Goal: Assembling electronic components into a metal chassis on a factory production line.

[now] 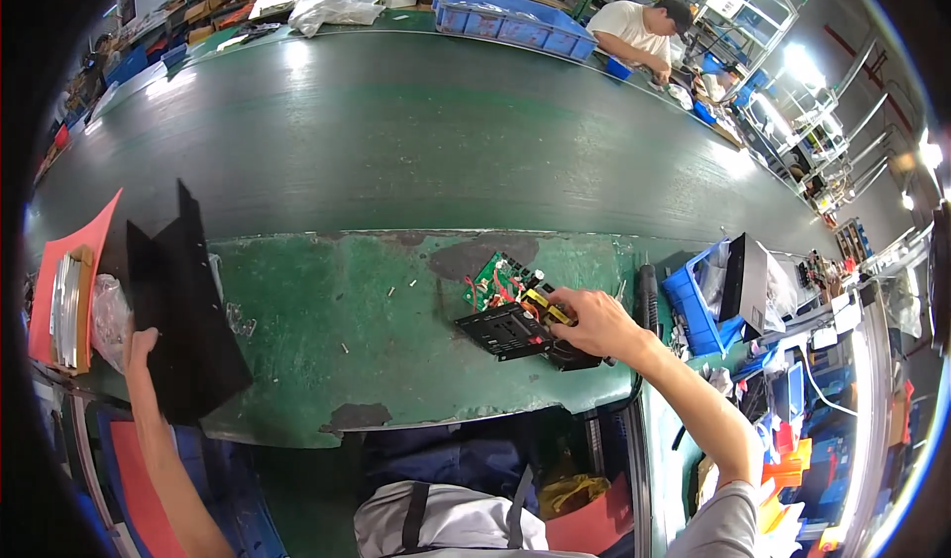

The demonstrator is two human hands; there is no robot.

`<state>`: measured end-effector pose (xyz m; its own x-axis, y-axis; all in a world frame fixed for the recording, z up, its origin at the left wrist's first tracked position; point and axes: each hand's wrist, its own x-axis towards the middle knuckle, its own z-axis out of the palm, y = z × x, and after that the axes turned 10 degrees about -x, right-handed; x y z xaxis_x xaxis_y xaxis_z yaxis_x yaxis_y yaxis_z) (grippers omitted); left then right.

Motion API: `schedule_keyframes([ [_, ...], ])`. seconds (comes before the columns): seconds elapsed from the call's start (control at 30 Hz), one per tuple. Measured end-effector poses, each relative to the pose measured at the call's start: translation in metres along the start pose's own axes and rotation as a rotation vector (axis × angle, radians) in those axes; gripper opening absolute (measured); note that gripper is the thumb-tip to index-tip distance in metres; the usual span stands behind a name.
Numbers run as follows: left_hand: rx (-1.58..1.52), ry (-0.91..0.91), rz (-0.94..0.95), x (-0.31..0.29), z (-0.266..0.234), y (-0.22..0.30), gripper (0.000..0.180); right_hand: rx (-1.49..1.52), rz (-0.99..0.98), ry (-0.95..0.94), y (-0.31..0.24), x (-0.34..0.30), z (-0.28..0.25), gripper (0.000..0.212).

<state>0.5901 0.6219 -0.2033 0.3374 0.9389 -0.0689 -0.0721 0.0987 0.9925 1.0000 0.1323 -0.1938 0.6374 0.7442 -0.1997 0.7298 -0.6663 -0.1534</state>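
Note:
At the left end of the bench, my left hand (144, 346) grips the edge of a folded black sheet-metal cover (188, 330), which stands tilted up; most of the fingers are behind it. My right hand (597, 325) is closed on an electronic assembly (540, 305) at the right of the bench. This assembly has a green circuit board (486, 283), red wires, yellow-wrapped parts and a black slotted metal plate (503, 331) facing me. My fingertips rest at the yellow parts, and the hand hides the assembly's right side.
A worn green bench (297, 360) carries a few small loose metal pieces. Beyond it runs a dark conveyor belt (396, 132). A blue bin (695, 305) stands at right beside a black cylindrical tool (648, 296). Red folders (74, 271) stand far left. Across the belt, a person (639, 35) works.

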Motion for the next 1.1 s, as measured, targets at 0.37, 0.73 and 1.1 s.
schedule_keyframes([
  [0.37,-0.088,-0.521,-0.053,-0.118,0.116,-0.031,0.066,0.044,-0.014,-0.002,-0.002,-0.007,-0.014,0.046],
  [0.73,-0.035,-0.625,-0.093,-0.174,0.180,-0.050,0.063,0.424,0.189,0.075,0.024,-0.038,-0.079,0.038],
  [1.1,-0.080,-0.545,-0.090,-0.227,0.297,-0.101,0.069,0.445,0.223,0.139,0.016,-0.065,-0.092,0.038],
])
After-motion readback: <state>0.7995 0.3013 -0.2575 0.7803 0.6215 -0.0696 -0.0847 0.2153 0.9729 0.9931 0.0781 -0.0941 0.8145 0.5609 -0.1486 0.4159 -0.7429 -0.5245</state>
